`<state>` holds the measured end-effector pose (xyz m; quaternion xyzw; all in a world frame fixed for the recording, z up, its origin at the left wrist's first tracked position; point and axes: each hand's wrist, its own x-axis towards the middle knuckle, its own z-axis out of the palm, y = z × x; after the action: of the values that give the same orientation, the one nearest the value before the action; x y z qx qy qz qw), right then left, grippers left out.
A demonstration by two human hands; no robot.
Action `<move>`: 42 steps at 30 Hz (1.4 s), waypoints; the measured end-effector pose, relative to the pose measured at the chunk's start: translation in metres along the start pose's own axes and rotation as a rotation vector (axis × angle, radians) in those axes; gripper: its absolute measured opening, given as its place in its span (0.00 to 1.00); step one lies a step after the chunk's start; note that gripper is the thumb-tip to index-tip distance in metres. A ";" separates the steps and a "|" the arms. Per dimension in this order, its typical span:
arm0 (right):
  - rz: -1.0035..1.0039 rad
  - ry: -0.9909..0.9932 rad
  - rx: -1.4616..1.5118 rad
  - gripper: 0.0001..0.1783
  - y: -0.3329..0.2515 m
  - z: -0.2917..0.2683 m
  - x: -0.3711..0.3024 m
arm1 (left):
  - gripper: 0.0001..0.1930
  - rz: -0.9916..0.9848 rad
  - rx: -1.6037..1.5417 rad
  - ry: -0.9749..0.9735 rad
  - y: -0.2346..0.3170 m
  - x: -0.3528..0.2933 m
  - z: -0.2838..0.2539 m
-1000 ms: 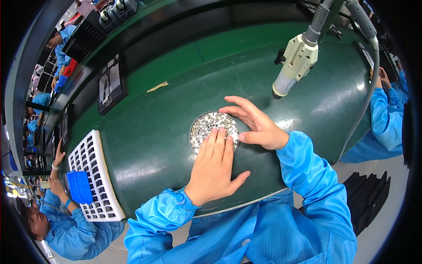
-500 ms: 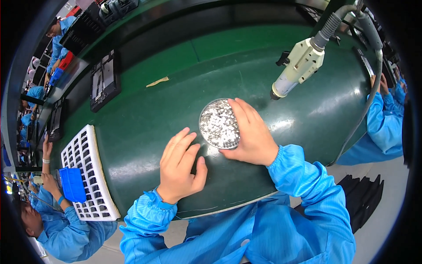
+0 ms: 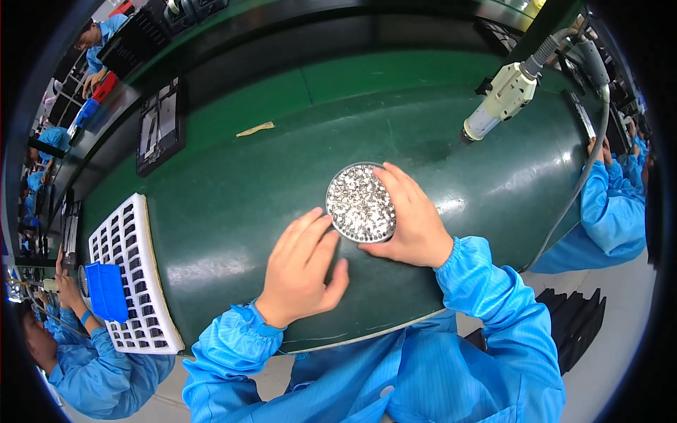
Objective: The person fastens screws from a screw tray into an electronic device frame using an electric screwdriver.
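Note:
A round, clear dish (image 3: 361, 201) full of small silvery metal pieces, screw-like but too small to make out singly, is over the middle of the green work surface. My right hand (image 3: 417, 222) grips it by the right rim, fingers on the far side and thumb on the near side. Whether the dish rests on the surface or is slightly raised, I cannot tell. Just left of the dish is my left hand (image 3: 302, 271), open, fingers apart and holding nothing. Its fingertips are at or very close to the left rim.
A pale power screwdriver (image 3: 502, 101) hangs at the far right on a hose. At the left lie a white slotted tray (image 3: 147, 264) and a blue bin (image 3: 106, 292). Farther back are a black-framed part (image 3: 161, 127) and a yellowish strip (image 3: 254, 129). Co-workers in blue sit on both sides.
My left hand has come closer to the dish's left rim. The metal pieces lie more evenly across the dish. The hanging screwdriver has shifted to the right, and the whole view has moved slightly.

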<state>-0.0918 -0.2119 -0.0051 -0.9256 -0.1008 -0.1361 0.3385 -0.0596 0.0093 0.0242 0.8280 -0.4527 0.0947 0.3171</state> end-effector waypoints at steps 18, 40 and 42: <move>-0.038 -0.237 0.252 0.66 0.019 -0.019 -0.001 | 0.45 0.170 0.153 -0.460 0.004 0.027 0.026; -0.068 -0.197 0.184 0.64 0.020 -0.015 -0.001 | 0.39 0.186 0.043 -0.335 0.007 0.043 0.043; -0.038 -0.222 0.198 0.64 0.019 -0.016 -0.001 | 0.39 0.204 0.085 -0.319 0.006 0.045 0.043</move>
<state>-0.0905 -0.2370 -0.0052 -0.8949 -0.1681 -0.0286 0.4125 -0.0439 -0.0501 0.0136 0.7951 -0.5742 0.0128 0.1945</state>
